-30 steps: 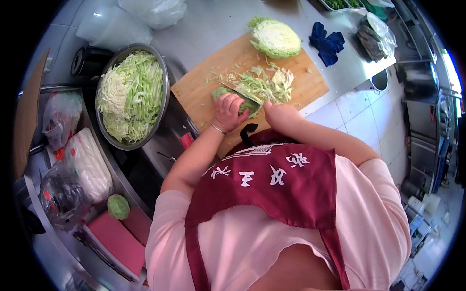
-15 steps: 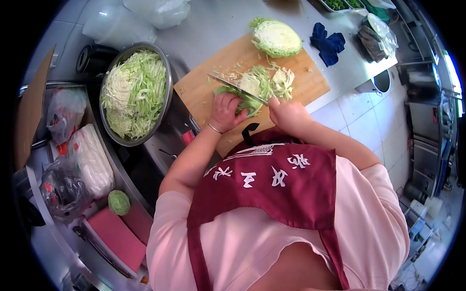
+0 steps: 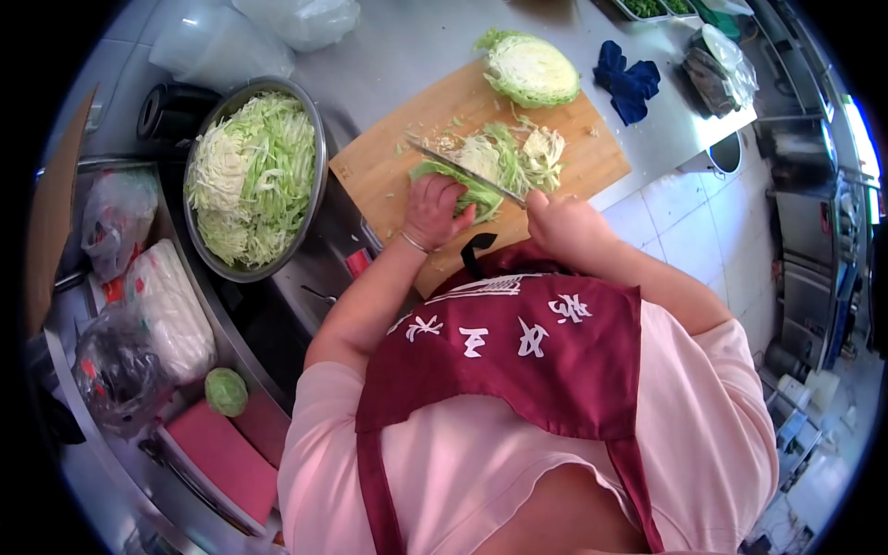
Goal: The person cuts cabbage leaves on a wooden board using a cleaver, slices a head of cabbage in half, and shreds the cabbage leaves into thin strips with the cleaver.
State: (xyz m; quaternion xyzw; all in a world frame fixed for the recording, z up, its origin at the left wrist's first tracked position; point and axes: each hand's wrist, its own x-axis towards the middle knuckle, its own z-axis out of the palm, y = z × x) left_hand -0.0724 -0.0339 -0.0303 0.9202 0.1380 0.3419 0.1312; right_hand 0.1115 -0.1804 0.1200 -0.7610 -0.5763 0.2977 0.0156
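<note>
On the wooden cutting board [image 3: 370, 185], my left hand [image 3: 433, 211] presses a green cabbage piece [image 3: 479, 195] with curled fingers. My right hand [image 3: 562, 222] is closed around the handle of a knife [image 3: 467, 173], whose blade slants along the far side of that piece. Cut cabbage [image 3: 504, 157] lies just beyond the blade. A halved cabbage [image 3: 532, 72] rests at the board's far edge with its pale cut face showing. To the left stands a metal bowl [image 3: 321, 176] heaped with shredded cabbage [image 3: 252, 185].
Dark blue gloves [image 3: 627, 81] lie on the metal counter right of the board. A small whole cabbage [image 3: 226, 392] sits by a pink board [image 3: 222, 458] at lower left, near plastic bags [image 3: 171, 310]. A bucket [image 3: 723, 154] stands at the right.
The knife and my right hand have shifted right and slightly away from the body. More cut cabbage lies bunched beyond the blade. My left hand stays on the cabbage piece.
</note>
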